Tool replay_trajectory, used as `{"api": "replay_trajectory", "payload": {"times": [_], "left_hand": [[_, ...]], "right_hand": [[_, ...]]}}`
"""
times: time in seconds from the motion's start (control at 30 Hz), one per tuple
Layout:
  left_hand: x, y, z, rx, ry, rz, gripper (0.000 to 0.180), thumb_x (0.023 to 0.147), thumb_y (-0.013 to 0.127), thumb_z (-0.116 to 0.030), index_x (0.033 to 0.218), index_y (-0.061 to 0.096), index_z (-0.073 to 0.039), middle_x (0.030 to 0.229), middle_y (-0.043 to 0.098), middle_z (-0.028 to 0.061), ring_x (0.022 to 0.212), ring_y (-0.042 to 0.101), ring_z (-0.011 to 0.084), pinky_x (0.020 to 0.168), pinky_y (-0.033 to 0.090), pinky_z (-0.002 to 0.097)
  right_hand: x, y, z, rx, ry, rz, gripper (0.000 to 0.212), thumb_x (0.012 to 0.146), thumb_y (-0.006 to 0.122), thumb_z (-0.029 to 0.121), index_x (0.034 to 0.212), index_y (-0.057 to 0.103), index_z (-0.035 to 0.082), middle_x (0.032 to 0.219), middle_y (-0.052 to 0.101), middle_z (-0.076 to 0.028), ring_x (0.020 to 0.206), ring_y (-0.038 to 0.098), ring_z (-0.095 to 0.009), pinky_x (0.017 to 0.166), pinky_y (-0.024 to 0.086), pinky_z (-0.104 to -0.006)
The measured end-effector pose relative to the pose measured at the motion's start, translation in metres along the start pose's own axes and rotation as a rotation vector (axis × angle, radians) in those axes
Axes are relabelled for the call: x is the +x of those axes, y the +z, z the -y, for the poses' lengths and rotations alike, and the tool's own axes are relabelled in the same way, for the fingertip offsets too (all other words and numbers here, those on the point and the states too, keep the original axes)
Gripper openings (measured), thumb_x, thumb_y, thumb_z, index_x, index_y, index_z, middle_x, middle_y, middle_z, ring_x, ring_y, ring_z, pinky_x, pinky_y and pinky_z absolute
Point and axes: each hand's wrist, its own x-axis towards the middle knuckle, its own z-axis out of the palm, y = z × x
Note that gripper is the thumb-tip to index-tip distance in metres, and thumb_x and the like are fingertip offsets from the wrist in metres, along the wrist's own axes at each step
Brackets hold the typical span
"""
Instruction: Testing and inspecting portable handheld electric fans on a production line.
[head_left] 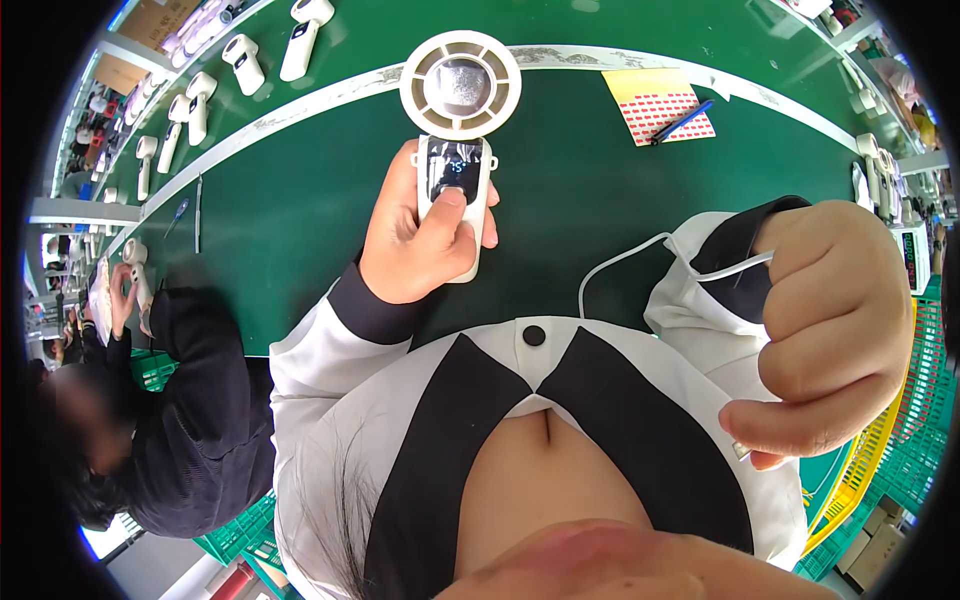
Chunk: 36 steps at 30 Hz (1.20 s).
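Note:
My left hand (412, 245) is wrapped round the handle of a white handheld fan (484, 205), which stands upright in the view with its round slotted head on top. The thumb presses the front of the handle, just below a lit dark display (455, 165). On the right, my right hand (835, 325) is raised near the camera and closed in a fist. A thin white cable (615, 260) runs into this fist from below my chest. By its thumb a small silvery tip (740, 451) sticks out, perhaps the cable's plug. The cable's other end is hidden.
On the green table (560, 200) lie a label sheet (645, 100) with red marks and a blue pen (683, 122). More white fans (243, 65) lie beyond the white strip. A co-worker in black (200, 420) sits left. A yellow basket (860, 470) and green crates (915, 400) stand right.

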Motion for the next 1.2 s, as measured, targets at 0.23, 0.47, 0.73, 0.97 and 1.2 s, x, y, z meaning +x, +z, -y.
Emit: {"api": "replay_trajectory", "payload": {"times": [0.23,0.47,0.73,0.97,1.2], "left_hand": [[0.0,0.005,0.002,0.028,0.008,-0.008,0.029,0.086,0.042,-0.004,0.114,0.036,-0.002,0.091,0.055,0.0106,0.065,0.057,0.0146,0.055,0.046,0.0269],[0.0,0.004,0.003,0.045,-0.055,-0.021,0.031,0.084,0.042,0.001,0.114,0.036,-0.001,0.091,0.054,0.01,0.068,0.057,0.0135,0.056,0.047,0.0265],[0.014,0.005,0.011,0.334,-0.156,-0.089,0.032,0.082,0.049,-0.004,0.113,0.042,0.0,0.092,0.055,0.0103,0.072,0.054,0.0146,0.064,0.045,0.0269],[0.034,0.005,0.021,0.913,-0.264,-0.134,0.03,0.088,0.046,-0.024,0.096,0.049,0.005,0.076,0.057,0.021,0.072,0.058,0.0347,0.067,0.044,0.0399],[0.123,-0.089,0.036,1.463,0.168,-0.632,0.025,0.082,0.052,-0.027,0.077,0.054,-0.002,0.074,0.058,0.0223,0.072,0.056,0.0415,0.063,0.044,0.05]], "right_hand": [[-0.001,-0.003,0.0,0.013,0.003,0.016,0.014,0.078,0.066,0.022,0.076,0.064,0.008,0.055,0.034,0.007,0.039,0.026,-0.002,0.037,0.013,-0.0217],[-0.001,-0.002,-0.004,0.001,0.015,0.019,0.013,0.077,0.067,0.021,0.076,0.064,0.008,0.055,0.035,0.006,0.039,0.026,-0.001,0.037,0.013,-0.0215],[-0.002,-0.007,-0.009,-0.014,0.029,0.04,0.017,0.077,0.067,0.025,0.078,0.065,0.009,0.057,0.041,0.006,0.04,0.028,-0.003,0.038,0.015,-0.0215],[0.0,-0.015,-0.007,-0.026,0.087,0.081,0.019,0.077,0.069,0.028,0.079,0.066,0.009,0.058,0.045,0.005,0.039,0.03,-0.004,0.037,0.017,-0.0216],[-0.01,-0.028,0.0,-0.059,0.073,0.006,0.02,0.073,0.072,0.03,0.075,0.066,0.011,0.056,0.044,0.006,0.038,0.029,-0.003,0.037,0.016,-0.0207]]}}
